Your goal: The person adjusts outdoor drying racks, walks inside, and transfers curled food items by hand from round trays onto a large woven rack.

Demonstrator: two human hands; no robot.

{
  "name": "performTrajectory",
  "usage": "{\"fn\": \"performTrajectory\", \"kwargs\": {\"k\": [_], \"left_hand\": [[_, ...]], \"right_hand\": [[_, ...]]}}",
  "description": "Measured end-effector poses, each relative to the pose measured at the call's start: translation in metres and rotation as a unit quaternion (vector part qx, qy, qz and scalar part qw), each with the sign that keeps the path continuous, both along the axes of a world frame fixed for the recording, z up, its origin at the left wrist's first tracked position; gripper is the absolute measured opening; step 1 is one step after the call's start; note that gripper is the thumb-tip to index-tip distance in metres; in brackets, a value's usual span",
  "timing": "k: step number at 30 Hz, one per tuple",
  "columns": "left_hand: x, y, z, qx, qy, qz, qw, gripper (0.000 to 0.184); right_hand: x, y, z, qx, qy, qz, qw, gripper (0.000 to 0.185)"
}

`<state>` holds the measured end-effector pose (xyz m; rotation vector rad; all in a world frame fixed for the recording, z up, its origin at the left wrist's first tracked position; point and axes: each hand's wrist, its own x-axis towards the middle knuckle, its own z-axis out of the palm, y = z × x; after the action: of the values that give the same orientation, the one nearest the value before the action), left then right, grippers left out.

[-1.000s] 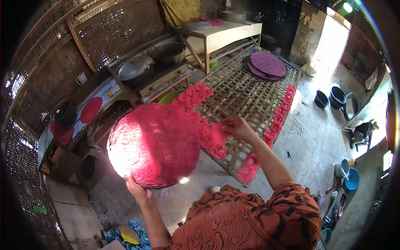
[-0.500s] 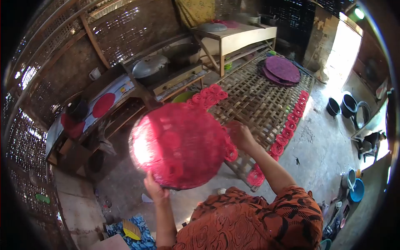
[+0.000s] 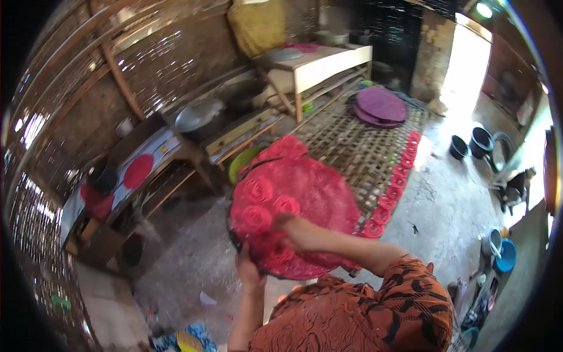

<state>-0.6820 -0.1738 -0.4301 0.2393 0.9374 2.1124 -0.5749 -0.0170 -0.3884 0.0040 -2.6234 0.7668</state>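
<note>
A round, flat pink tray (image 3: 334, 205) with a dark rim is in front of my body, held up near the close end of the woven rack. My left hand (image 3: 250, 271) grips its lower left edge, thumb on the rim. Several pink coiled, noodle-like rosettes (image 3: 256, 218) lie on the tray's left half. Over them is my right hand (image 3: 302, 233), its fingers down among the coils and smeared by motion. Whether it pinches one I cannot tell. More pink rosettes line the right edge (image 3: 394, 192) of the rack and its near left corner (image 3: 287, 146).
The woven bamboo rack (image 3: 334, 138) stretches away ahead, with stacked purple discs (image 3: 381, 105) at its far end. To the left stand a lidded pot (image 3: 199, 115) and a low table bearing a red disc (image 3: 138, 171). Black buckets (image 3: 481, 141) and a blue basin (image 3: 505, 256) are at right.
The tray has moved right and tilted, so its rosettes now show clearly. My right hand has come from the rack's edge onto the tray. My left hand keeps its grip.
</note>
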Motion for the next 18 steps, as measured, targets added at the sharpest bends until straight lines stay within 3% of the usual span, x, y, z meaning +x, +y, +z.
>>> {"fn": "performTrajectory", "kwargs": {"k": [4, 6, 11, 13, 16, 18], "left_hand": [[0.001, -0.002, -0.003, -0.022, 0.006, -0.011, 1.000, 0.034], [-0.003, -0.007, -0.002, -0.049, 0.030, -0.003, 0.998, 0.038], [-0.034, -0.046, -0.001, -0.102, 0.022, 0.049, 0.993, 0.035], [-0.069, -0.075, -0.031, -0.102, 0.074, 0.072, 0.989, 0.030], [-0.071, -0.095, -0.003, -0.071, 0.038, 0.141, 0.987, 0.027], [-0.081, -0.110, -0.005, -0.070, 0.041, 0.154, 0.985, 0.027]], "right_hand": [[0.010, -0.002, 0.004, -0.022, -0.006, -0.020, 1.000, 0.020], [0.024, -0.013, 0.024, -0.271, -0.025, 0.019, 0.962, 0.018], [0.079, 0.018, 0.043, -0.315, 0.005, -0.097, 0.944, 0.027], [0.104, 0.036, 0.027, -0.322, 0.014, -0.185, 0.928, 0.028], [0.124, 0.056, -0.029, -0.272, -0.008, -0.246, 0.930, 0.025], [0.127, 0.051, -0.058, -0.339, -0.007, -0.283, 0.897, 0.022]]}}
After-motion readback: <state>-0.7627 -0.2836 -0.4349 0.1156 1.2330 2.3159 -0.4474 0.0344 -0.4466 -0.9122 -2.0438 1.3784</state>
